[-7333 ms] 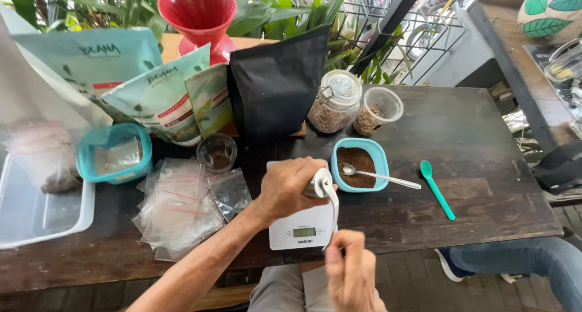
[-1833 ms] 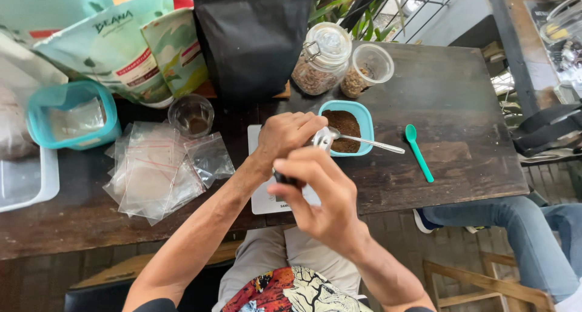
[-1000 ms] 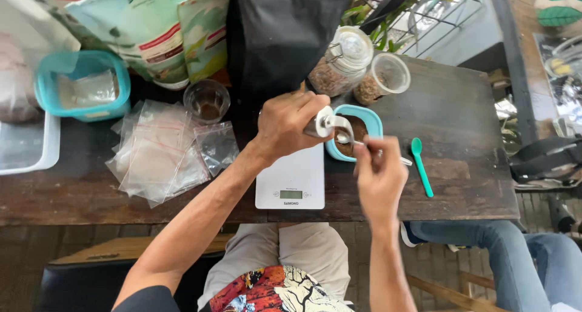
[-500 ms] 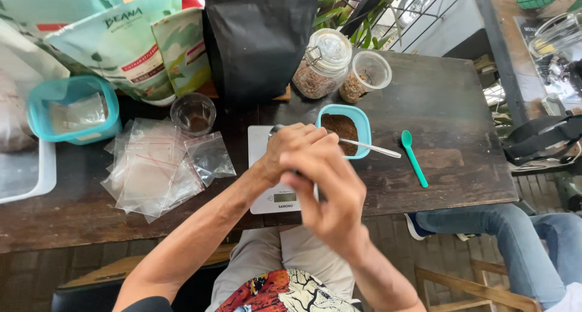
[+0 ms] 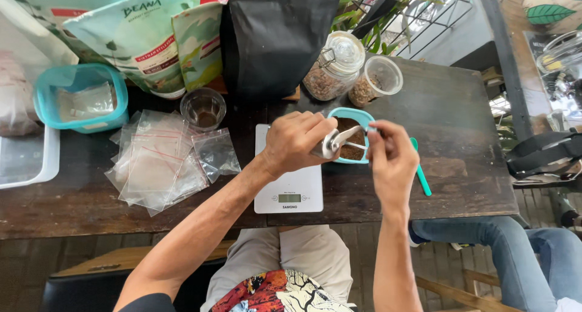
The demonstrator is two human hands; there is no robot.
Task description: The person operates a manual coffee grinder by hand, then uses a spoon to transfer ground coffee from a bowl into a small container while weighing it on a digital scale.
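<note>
My left hand grips the body of a small metal hand grinder, held above the far edge of a white kitchen scale. My right hand pinches the end of the grinder's crank arm, out to the right of the grinder. Just behind both hands stands a teal bowl with brown grounds and a metal spoon in it, partly hidden by my fingers. A green plastic spoon lies on the dark wooden table beside my right wrist.
A pile of clear zip bags and a small glass lie left of the scale. At the back stand a black bag, printed pouches, a glass jar, a plastic cup and a teal tub. Another person's legs are at the right.
My right hand has swung the crank from in front of the grinder, over the scale, out to the right. My left hand keeps hold of the grinder in nearly the same place.
</note>
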